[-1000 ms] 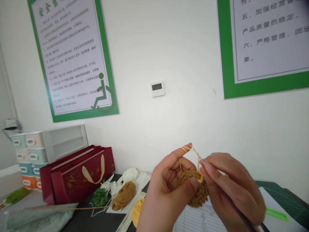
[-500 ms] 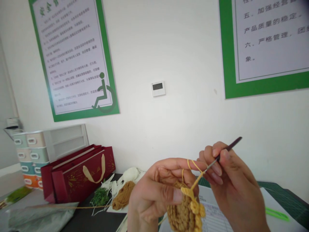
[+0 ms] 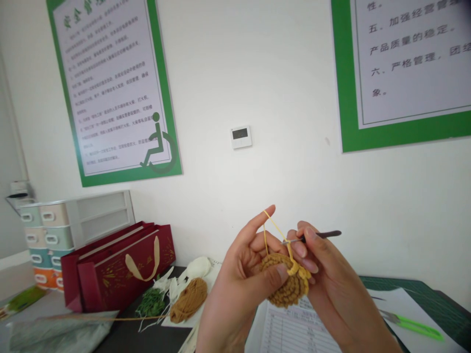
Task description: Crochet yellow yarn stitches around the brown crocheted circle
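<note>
My left hand point(image 3: 245, 274) pinches a round brown crochet piece point(image 3: 289, 290) between thumb and fingers, with its index finger raised. Yellow yarn point(image 3: 275, 224) loops over that fingertip and runs down to the hook. Closed around a dark-handled crochet hook point(image 3: 329, 234), my right hand point(image 3: 312, 250) holds it nearly level, its metal tip pointing left. A short yellow strand point(image 3: 290, 251) links the hook to yellow stitches point(image 3: 297, 268) along the piece's edge. The left hand's lower fingers are hidden behind the piece.
On the dark table are a brown yarn ball point(image 3: 189, 300), green yarn point(image 3: 151, 301) and a red gift bag point(image 3: 127, 267). Drawers point(image 3: 55, 238) stand behind the bag. Printed paper point(image 3: 294, 331) lies below my hands; green-handled scissors point(image 3: 414, 326) and a green cutting mat point(image 3: 405, 284) are at right.
The left index finger has risen, lifting the yarn. My right hand has moved left and closer to the piece, and the hook has tipped from slanted to nearly level. More of the brown face shows.
</note>
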A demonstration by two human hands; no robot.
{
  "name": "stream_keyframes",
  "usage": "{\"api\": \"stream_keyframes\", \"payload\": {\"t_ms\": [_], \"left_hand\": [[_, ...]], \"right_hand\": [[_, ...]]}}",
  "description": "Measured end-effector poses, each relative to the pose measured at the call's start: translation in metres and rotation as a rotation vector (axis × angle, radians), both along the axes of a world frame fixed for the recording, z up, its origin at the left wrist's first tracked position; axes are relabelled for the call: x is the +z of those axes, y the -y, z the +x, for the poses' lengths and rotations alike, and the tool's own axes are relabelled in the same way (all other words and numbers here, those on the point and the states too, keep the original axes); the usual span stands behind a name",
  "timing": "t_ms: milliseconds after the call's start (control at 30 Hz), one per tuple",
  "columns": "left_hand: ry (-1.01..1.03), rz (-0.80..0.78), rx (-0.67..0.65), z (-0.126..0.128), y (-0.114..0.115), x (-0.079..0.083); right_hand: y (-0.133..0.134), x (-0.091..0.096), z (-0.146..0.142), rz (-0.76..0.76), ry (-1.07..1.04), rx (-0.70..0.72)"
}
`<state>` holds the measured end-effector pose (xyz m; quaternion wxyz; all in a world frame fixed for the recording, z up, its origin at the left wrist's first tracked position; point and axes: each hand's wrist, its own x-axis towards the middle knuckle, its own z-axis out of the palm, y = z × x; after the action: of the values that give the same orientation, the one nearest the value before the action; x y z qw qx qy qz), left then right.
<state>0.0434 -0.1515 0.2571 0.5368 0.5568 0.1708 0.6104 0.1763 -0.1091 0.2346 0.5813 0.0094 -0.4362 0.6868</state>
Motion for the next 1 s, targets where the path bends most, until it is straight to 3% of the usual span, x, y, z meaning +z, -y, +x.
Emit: {"api": "stream_keyframes", "payload": {"t_ms": [267, 533, 633, 767, 833, 900, 1000], "left_hand": [[0.052, 0.014, 0.163, 0.01, 0.004, 0.002], [0.096, -0.015, 0.348, 0.023, 0.011, 0.007], [0.087, 0.002, 0.402, 0.029, 0.014, 0.009], [0.088, 0.009, 0.433, 0.033, 0.014, 0.007], [0.091, -0.049, 0.342, 0.031, 0.014, 0.007], [0.097, -0.142, 0.189, 0.027, 0.013, 0.008], [0.129, -0.21, 0.018, 0.02, 0.011, 0.008]], "right_hand": [[0.005, 0.001, -0.004, -0.029, -0.006, -0.019], [0.005, 0.001, -0.008, 0.053, 0.034, -0.202], [0.003, 0.0, -0.006, 0.286, 0.06, -0.52], [-0.001, -0.004, 0.011, 0.918, 0.236, -1.272], [-0.003, -0.007, 0.018, 1.103, 0.256, -1.487], [-0.005, -0.01, 0.019, 1.088, 0.19, -1.434], [-0.004, -0.011, 0.01, 0.866, 0.048, -1.101]]}}
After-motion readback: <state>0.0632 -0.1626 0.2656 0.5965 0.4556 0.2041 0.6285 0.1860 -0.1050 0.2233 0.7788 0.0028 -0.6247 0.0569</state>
